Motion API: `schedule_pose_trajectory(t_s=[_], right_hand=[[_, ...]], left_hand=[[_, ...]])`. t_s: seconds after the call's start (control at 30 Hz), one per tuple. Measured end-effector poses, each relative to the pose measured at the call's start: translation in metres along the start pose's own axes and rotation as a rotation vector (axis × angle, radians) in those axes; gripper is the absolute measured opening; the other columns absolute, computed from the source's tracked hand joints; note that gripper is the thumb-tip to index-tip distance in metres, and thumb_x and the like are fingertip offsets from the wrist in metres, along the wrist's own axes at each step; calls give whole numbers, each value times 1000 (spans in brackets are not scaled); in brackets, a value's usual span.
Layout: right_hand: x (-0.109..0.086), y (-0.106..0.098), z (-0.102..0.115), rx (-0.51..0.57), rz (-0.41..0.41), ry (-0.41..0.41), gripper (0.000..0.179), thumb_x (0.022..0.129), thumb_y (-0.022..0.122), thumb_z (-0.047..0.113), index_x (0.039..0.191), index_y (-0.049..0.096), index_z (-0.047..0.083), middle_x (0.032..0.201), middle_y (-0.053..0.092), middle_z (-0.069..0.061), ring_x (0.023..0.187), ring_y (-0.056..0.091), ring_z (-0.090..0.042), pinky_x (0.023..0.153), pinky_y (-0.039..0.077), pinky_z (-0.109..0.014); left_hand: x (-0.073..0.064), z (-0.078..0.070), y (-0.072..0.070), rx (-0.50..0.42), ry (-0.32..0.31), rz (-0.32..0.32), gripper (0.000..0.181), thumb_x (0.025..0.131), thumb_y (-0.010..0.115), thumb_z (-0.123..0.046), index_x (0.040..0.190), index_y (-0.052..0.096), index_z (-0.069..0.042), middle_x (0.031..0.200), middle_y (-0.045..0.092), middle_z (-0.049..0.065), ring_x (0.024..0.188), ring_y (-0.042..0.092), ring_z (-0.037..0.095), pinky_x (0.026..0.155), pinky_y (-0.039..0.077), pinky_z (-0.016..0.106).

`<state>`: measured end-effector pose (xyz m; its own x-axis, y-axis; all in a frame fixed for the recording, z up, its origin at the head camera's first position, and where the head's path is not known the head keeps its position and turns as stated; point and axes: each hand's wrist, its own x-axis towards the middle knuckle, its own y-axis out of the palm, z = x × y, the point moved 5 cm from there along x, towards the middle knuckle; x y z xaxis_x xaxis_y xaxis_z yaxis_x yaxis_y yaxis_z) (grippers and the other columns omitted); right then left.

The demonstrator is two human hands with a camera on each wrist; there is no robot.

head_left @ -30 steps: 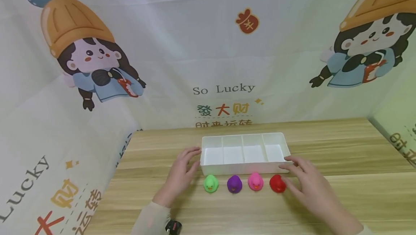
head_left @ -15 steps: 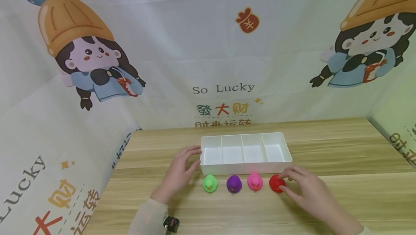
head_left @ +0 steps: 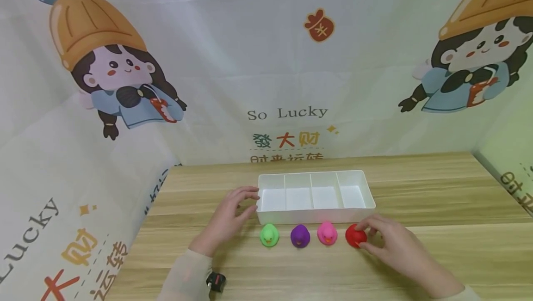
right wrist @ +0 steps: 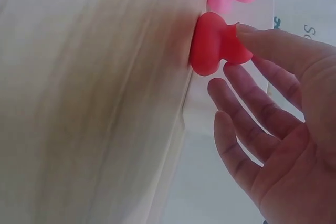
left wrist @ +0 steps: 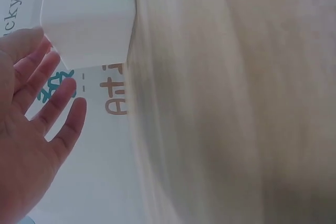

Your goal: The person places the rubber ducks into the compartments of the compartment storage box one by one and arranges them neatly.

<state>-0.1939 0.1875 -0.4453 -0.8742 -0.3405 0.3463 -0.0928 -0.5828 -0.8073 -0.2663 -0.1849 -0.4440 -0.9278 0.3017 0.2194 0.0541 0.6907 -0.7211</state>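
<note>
Right hand [head_left: 391, 241] has closed, pinching unlifted red duck [head_left: 353, 236] before white tray [head_left: 316, 216]; left hand [head_left: 226, 218], fingers extended, touches tray end.

Smooth plastic with a faint sheen was shown by the white tray [head_left: 316, 216]. The red duck [right wrist: 206, 45], pink duck [head_left: 327, 234], purple duck [head_left: 300, 236] and green duck [head_left: 269, 236] were formed of smooth plastic or perhaps rubber, too small to be told. The tabletop [head_left: 291, 273] was faced in smooth wood grain; the backdrop [head_left: 233, 51] was made of creased, matt cloth.
</note>
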Motion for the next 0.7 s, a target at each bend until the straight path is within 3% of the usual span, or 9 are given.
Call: schedule_pose_trajectory(t_s=[0.23, 0.43, 0.7], right_hand=[[4, 0, -1, -8, 46, 7, 34, 74, 92, 12, 99, 72, 24, 101, 72, 15, 85, 64, -7, 73, 56, -27], [8, 1, -1, 2, 79, 10, 35, 74, 92, 13, 99, 71, 23, 98, 71, 15, 86, 64, -7, 73, 55, -27], [8, 4, -3, 19, 79, -14, 34, 74, 92, 12, 98, 70, 22, 94, 69, 18, 84, 62, -4, 73, 54, -27]], left_hand=[[3, -1, -1, -2, 5, 40, 25, 99, 69, -16, 124, 68, -15, 150, 57, 3, 137, 50, 30, 105, 52, 53], [6, -4, -4, -8, 19, 55, 25, 98, 70, -13, 123, 68, -12, 147, 58, 4, 121, 58, 31, 97, 53, 54], [9, -6, -5, 33, 48, 69, 25, 96, 72, -9, 121, 69, -8, 143, 61, 7, 114, 62, 29, 100, 53, 50]])
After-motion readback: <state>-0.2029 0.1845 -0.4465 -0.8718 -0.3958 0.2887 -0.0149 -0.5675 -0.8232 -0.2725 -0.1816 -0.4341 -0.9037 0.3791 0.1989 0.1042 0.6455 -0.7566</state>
